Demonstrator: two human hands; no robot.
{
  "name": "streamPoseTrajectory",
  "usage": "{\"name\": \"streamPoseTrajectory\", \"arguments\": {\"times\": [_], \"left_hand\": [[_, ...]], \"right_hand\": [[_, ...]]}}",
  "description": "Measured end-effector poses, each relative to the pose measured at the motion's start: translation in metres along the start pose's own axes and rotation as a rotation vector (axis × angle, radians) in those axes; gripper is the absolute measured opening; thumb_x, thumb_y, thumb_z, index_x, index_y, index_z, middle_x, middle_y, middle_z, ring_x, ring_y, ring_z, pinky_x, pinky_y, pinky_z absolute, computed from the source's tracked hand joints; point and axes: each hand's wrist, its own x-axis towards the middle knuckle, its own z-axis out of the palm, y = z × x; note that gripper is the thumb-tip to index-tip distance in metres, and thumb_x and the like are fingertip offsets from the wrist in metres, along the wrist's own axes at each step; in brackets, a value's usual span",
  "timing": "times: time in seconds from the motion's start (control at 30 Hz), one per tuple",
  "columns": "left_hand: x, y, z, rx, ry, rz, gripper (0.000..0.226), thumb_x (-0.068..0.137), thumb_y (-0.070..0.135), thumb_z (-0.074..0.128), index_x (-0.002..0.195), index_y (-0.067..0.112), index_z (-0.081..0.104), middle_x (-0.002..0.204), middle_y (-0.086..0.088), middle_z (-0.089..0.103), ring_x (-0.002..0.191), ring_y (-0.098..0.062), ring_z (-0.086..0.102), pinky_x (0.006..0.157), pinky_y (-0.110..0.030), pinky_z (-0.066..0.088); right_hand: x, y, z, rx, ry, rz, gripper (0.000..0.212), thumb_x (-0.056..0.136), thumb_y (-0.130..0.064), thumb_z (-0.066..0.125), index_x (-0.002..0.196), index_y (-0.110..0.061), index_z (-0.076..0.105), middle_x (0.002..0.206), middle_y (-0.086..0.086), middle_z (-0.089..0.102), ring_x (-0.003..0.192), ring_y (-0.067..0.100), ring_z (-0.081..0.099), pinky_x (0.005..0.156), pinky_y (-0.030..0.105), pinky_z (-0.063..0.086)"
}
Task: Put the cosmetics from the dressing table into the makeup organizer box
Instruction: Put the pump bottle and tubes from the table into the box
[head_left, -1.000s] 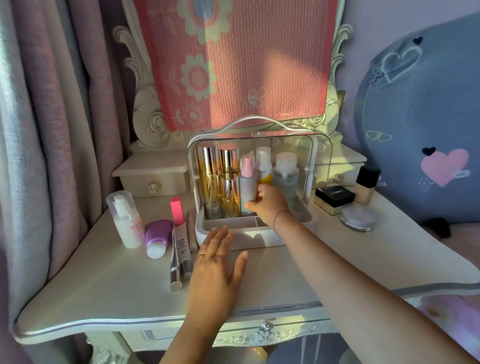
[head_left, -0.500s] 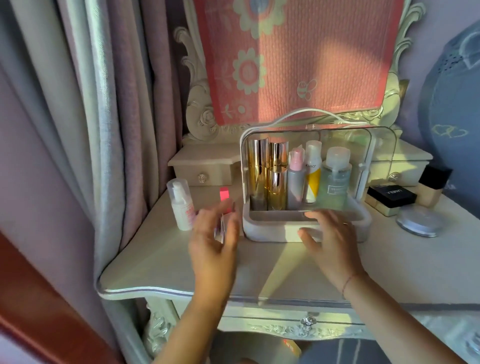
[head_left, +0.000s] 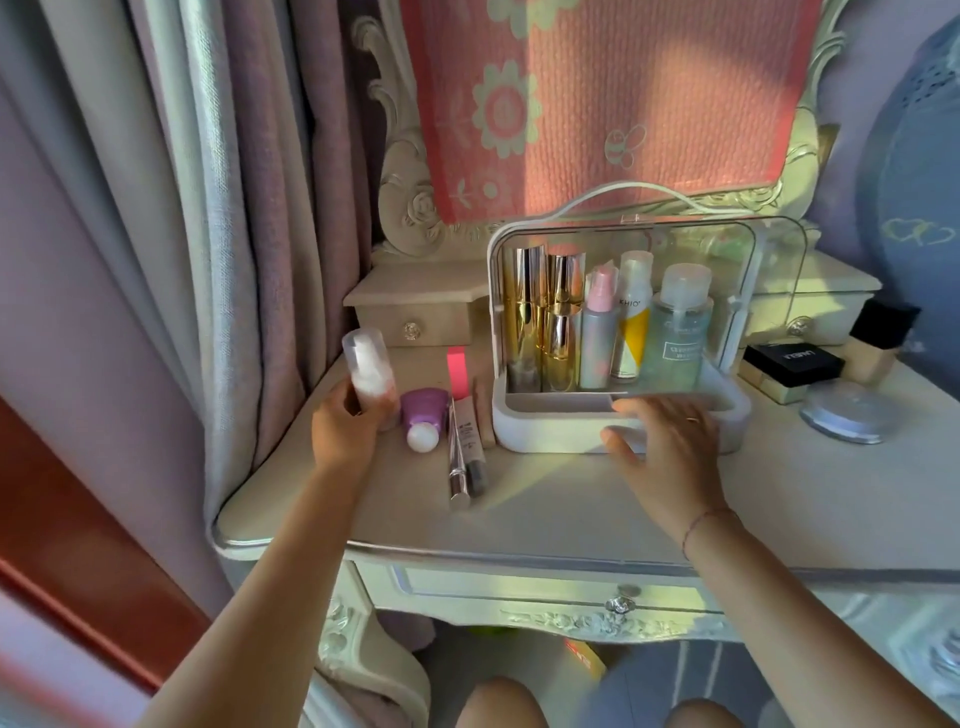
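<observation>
The white makeup organizer box (head_left: 524, 431) stands on the dressing table (head_left: 571, 499) with its clear lid up. Inside stand gold bottles (head_left: 540, 332), a pink-capped bottle (head_left: 597, 338), a white and yellow bottle (head_left: 631, 327) and a clear green bottle (head_left: 678, 338). My left hand (head_left: 345, 426) is wrapped around a clear pump bottle (head_left: 369, 371) left of the box. My right hand (head_left: 670, 441) rests with spread fingers on the box's front rim. A purple tube (head_left: 423, 418), a pink-capped tube (head_left: 462, 395) and slim sticks (head_left: 460, 467) lie between them.
A black compact (head_left: 792, 361), a foundation bottle (head_left: 878, 335) and a round silvery jar (head_left: 844, 418) sit right of the box. Curtains (head_left: 234, 234) hang at the left. A covered mirror (head_left: 597, 104) and small drawers (head_left: 415, 314) stand behind. My knees show below the table.
My left hand has moved left and closed around the clear pump bottle. My right hand stays at the box's front rim. The camera has shifted slightly.
</observation>
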Motion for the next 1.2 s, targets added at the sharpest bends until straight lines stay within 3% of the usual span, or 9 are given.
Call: {"name": "streamPoseTrajectory", "arguments": {"times": [0.13, 0.2, 0.33, 0.47, 0.67, 0.93, 1.1, 1.2], "left_hand": [[-0.016, 0.028, -0.01, -0.172, 0.085, 0.115, 0.021, 0.074, 0.03, 0.073, 0.093, 0.028, 0.065, 0.083, 0.015, 0.07, 0.086, -0.008, 0.067, 0.067, -0.016, 0.046], [-0.026, 0.053, -0.011, -0.267, -0.002, 0.2, 0.024, 0.071, 0.032, 0.074, 0.094, 0.032, 0.066, 0.083, 0.018, 0.072, 0.084, 0.001, 0.067, 0.068, -0.013, 0.05], [-0.055, 0.087, 0.023, -0.364, -0.312, 0.25, 0.033, 0.074, 0.016, 0.075, 0.102, 0.028, 0.064, 0.095, 0.012, 0.074, 0.091, -0.006, 0.069, 0.078, -0.021, 0.056], [-0.073, 0.09, 0.059, -0.395, -0.406, 0.152, 0.054, 0.072, 0.015, 0.078, 0.119, 0.014, 0.053, 0.107, -0.001, 0.07, 0.098, -0.014, 0.067, 0.085, -0.03, 0.054], [-0.066, 0.089, 0.081, -0.259, -0.363, 0.156, 0.047, 0.075, 0.017, 0.076, 0.115, 0.019, 0.053, 0.105, 0.003, 0.068, 0.091, -0.002, 0.064, 0.083, -0.027, 0.055], [-0.067, 0.071, 0.085, 0.072, -0.273, 0.17, 0.048, 0.071, 0.039, 0.075, 0.11, 0.016, 0.06, 0.105, -0.005, 0.066, 0.097, -0.028, 0.059, 0.084, -0.048, 0.051], [-0.072, 0.084, 0.079, 0.184, -0.274, 0.173, 0.049, 0.077, 0.036, 0.071, 0.118, 0.013, 0.058, 0.118, -0.011, 0.059, 0.107, -0.032, 0.049, 0.094, -0.049, 0.044], [-0.086, 0.086, 0.06, 0.245, -0.123, 0.306, 0.051, 0.076, 0.032, 0.074, 0.121, 0.014, 0.057, 0.122, -0.009, 0.056, 0.11, -0.029, 0.046, 0.094, -0.041, 0.042]], "right_hand": [[0.0, 0.002, 0.003, -0.003, 0.021, 0.005, 0.022, 0.081, -0.021, 0.069, 0.101, -0.014, 0.068, 0.104, 0.006, 0.071, 0.104, 0.033, 0.058, 0.093, 0.039, 0.03], [0.001, 0.003, 0.005, -0.01, 0.025, 0.006, 0.022, 0.08, -0.022, 0.069, 0.101, -0.015, 0.068, 0.104, 0.005, 0.071, 0.103, 0.032, 0.058, 0.093, 0.037, 0.029], [0.001, 0.002, 0.005, -0.023, 0.022, 0.015, 0.021, 0.079, -0.02, 0.069, 0.1, -0.014, 0.068, 0.101, 0.006, 0.071, 0.1, 0.034, 0.058, 0.094, 0.04, 0.031], [0.0, 0.002, 0.004, -0.026, 0.015, 0.016, 0.022, 0.079, -0.019, 0.068, 0.1, -0.014, 0.068, 0.102, 0.005, 0.07, 0.101, 0.034, 0.057, 0.094, 0.041, 0.032], [0.001, 0.003, 0.005, -0.028, 0.018, 0.014, 0.022, 0.079, -0.019, 0.067, 0.101, -0.014, 0.068, 0.102, 0.006, 0.07, 0.101, 0.034, 0.057, 0.094, 0.038, 0.029], [0.001, 0.004, 0.006, -0.027, 0.035, -0.005, 0.021, 0.079, -0.018, 0.066, 0.1, -0.014, 0.068, 0.101, 0.006, 0.07, 0.1, 0.033, 0.058, 0.092, 0.036, 0.029], [0.001, 0.003, 0.005, -0.027, 0.028, -0.006, 0.022, 0.08, -0.017, 0.067, 0.101, -0.013, 0.068, 0.102, 0.006, 0.07, 0.102, 0.033, 0.057, 0.093, 0.036, 0.029], [0.001, 0.003, 0.004, -0.014, 0.039, -0.012, 0.021, 0.079, -0.015, 0.068, 0.1, -0.012, 0.068, 0.101, 0.007, 0.071, 0.101, 0.034, 0.058, 0.093, 0.038, 0.031]]}}
